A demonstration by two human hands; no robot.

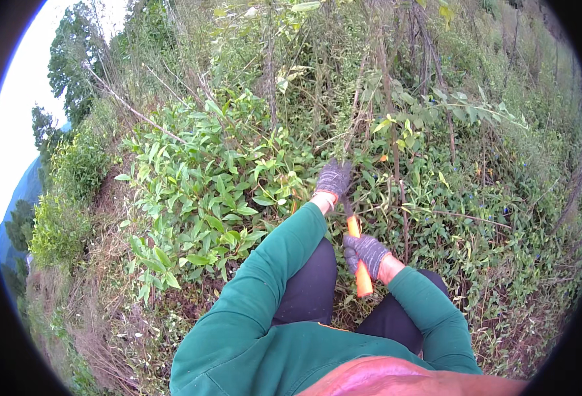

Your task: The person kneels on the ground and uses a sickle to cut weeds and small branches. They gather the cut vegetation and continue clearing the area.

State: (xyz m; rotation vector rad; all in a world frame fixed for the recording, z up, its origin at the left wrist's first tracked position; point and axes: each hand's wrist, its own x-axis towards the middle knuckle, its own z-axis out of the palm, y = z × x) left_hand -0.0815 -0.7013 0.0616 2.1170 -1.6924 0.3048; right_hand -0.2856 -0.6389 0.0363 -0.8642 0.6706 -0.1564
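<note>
Right hand (368,253): orange-handled tool (354,227), perhaps bladed

The handle (364,282) is orange, the gloves (369,251) flecked grey, the sleeves (258,280) green.

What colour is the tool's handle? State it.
The handle is orange, best seen in the head view.
</note>
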